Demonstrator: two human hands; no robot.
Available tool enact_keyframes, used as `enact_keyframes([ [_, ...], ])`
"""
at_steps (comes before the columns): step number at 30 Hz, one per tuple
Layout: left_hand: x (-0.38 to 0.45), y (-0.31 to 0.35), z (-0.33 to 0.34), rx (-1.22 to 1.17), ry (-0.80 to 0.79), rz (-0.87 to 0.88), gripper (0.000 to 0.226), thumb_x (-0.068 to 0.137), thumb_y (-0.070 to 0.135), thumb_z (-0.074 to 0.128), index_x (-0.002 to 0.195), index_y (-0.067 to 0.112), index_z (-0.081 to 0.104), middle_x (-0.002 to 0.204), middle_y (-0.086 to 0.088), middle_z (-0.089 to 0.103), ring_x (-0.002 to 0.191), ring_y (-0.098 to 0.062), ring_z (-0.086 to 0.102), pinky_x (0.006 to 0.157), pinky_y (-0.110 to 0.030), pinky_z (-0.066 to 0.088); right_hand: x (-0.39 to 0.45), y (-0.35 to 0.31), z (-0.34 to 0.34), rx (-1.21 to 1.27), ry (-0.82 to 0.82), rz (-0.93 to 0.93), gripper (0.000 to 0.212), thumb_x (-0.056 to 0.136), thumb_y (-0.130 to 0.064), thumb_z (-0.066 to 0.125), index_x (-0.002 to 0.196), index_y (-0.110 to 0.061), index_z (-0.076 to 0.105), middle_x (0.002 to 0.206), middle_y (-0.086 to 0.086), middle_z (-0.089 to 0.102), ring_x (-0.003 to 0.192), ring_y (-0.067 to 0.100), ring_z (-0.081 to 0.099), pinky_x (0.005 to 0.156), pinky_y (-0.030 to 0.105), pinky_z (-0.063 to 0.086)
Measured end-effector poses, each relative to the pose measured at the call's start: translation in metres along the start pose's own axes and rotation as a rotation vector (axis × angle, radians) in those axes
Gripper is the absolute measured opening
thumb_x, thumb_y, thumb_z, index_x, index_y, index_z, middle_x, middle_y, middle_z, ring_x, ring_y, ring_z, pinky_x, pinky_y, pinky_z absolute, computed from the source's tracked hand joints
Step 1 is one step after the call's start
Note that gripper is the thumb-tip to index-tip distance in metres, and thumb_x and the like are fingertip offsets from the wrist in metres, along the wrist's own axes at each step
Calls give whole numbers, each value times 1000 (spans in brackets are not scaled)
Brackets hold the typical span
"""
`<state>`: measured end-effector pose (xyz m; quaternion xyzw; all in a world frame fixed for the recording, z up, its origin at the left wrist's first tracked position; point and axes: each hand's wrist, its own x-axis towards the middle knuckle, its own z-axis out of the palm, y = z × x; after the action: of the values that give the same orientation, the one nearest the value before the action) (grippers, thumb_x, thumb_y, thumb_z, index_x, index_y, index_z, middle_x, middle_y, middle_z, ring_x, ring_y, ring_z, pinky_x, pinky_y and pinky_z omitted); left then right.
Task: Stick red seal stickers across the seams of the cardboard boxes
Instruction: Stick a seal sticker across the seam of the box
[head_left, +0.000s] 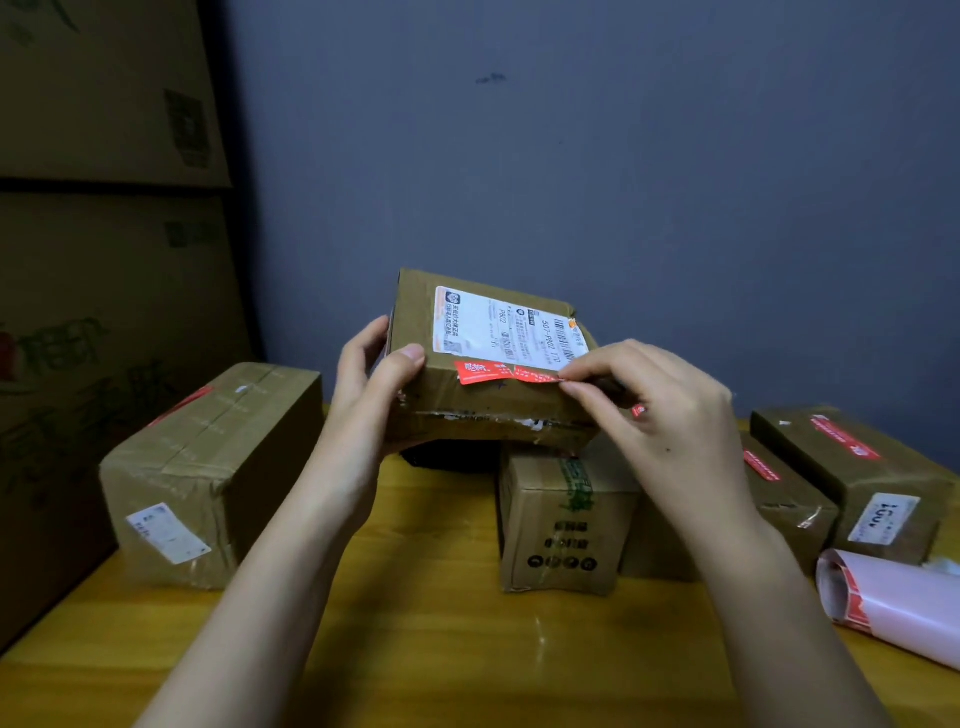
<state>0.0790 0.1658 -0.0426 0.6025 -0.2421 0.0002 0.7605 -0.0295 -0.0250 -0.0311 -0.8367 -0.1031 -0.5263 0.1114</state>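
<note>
**Carefully now: the red sticker can crease or miss the seam**

Seen from the head camera, the left hand (375, 374) holds a cardboard box (488, 405) up above the table (415, 623), tilted toward the person, with the thumb on the near top edge and the other fingers curled around the left side. A red sticker (506, 373) lies along the top front edge of this box, just under the white shipping label (506, 325). The right hand (654, 410) pinches the right end of the sticker between thumb and fingertips (569, 387); a small red scrap shows near its palm.

What can go wrong, in my judgement:

- The sticker looks wrinkled and torn in the middle. If the right end is pulled or pressed unevenly, it may tear fully or fold on itself.
- The torn seam on the front face lies lower than the sticker, so the sticker may not cross it at all.
- The box is held by one hand only, in the air. Firm pressing can make it turn or slip down on the small box (563, 525) below.

Other boxes on the table, left (208, 467) and right (852, 467), already carry red stickers. The sticker roll (883, 597) lies at the right edge.
</note>
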Motion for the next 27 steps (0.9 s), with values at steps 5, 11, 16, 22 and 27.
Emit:
enact_keyframes([
  [5,3,-1,-3,-44,-26,29,78,65,52,63,137,39,38,135,7,54,114,-17,60,67,-28,56,2,1,-6,35,4,56,10,88,-25,69,93,-16,69,92,-7,68,88,8,62,70,31,51],
  [11,-1,-4,1,-52,43,180,88,61,52,71,139,41,31,142,7,45,128,-22,50,103,-48,45,5,-13,5,73,107,418,26,83,-48,61,77,-23,57,81,-12,58,78,7,55,66,23,43],
  [16,-5,-7,8,12,101,299,92,62,50,73,139,43,24,148,10,36,135,-13,39,109,-49,37,10,-27,14,626,59,762,44,88,-56,50,73,-19,69,74,-3,71,70,13,66,71,30,52],
  [22,-7,-6,13,65,71,366,100,63,45,72,146,34,17,152,12,27,136,0,33,114,-42,32,9,-29,23,724,116,837,13,89,-22,65,78,-17,67,72,-4,72,64,6,65,66,23,51],
  [27,-9,-6,16,58,42,373,100,62,44,72,145,38,16,148,18,27,129,11,37,113,-33,34,9,-31,24,721,187,778,16,89,-13,65,75,-20,63,72,-9,68,71,4,65,67,15,50],
])
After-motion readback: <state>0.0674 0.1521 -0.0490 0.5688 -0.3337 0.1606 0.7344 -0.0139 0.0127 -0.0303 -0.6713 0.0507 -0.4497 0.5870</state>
